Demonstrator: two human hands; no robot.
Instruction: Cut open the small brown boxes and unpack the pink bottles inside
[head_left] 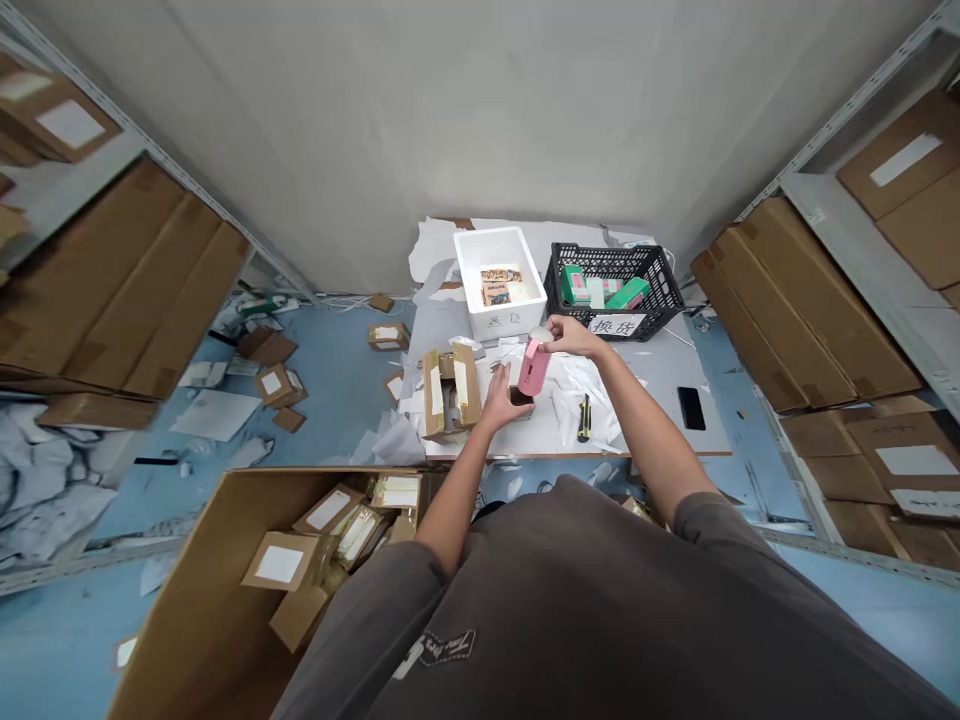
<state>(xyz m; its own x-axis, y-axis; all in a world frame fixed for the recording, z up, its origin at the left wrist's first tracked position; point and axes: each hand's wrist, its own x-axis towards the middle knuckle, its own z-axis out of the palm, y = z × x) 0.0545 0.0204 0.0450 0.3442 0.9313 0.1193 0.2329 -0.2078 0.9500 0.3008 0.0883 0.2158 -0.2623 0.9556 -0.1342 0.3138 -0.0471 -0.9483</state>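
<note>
One pink bottle (531,366) clamped between left hand (499,402) and right hand (571,336); handwritten card (616,324) on black crate (615,250).

Place: a storeroom or small warehouse packing area was shown.
Landmark: a paper-strewn work table (660,400) was placed against a bare grey wall (480,130).
Storage: metal shelving (832,235) was fitted on both sides of the work table, and flat cardboard cartons (802,310) were stacked on it.
Packing: a cut-open parcel box (450,392), a box cutter (584,418), a white foam box (499,250) and a black plastic crate (615,250) were set on the work table.
Goods: a pink bottle (531,366) was held above the work table.
Floor: small labelled parcels (274,385) were scattered over a blue floor (330,400) left of the work table, and a large open carton (180,620) was placed in front of it.
</note>
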